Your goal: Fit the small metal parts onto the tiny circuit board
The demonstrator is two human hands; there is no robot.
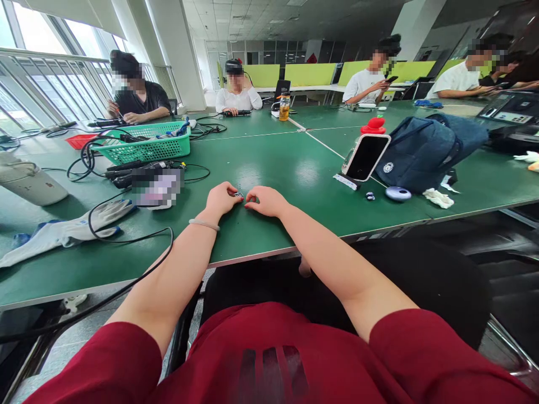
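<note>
Above the green table (290, 224) my left hand (221, 199) is closed, its thumb and fingertips pinching a small dark-and-white object (238, 194). Its kind is too small to make out. Just to the right, my right hand (267, 201) is curved toward it, thumb and forefinger slightly apart with nothing visible between them. A narrow gap separates the two hands. Farther right lies another small dark-and-white piece (370, 196), near a propped phone (367, 157) and a round lavender case (398, 193).
A green basket (147, 148), black cables and work gloves (71, 227) lie to the left. One cable (126, 289) crosses over my left forearm. At right stand a blue backpack (421, 151) and crumpled tissue (438, 197). A bottle (284, 108) stands farther back; several people sit around.
</note>
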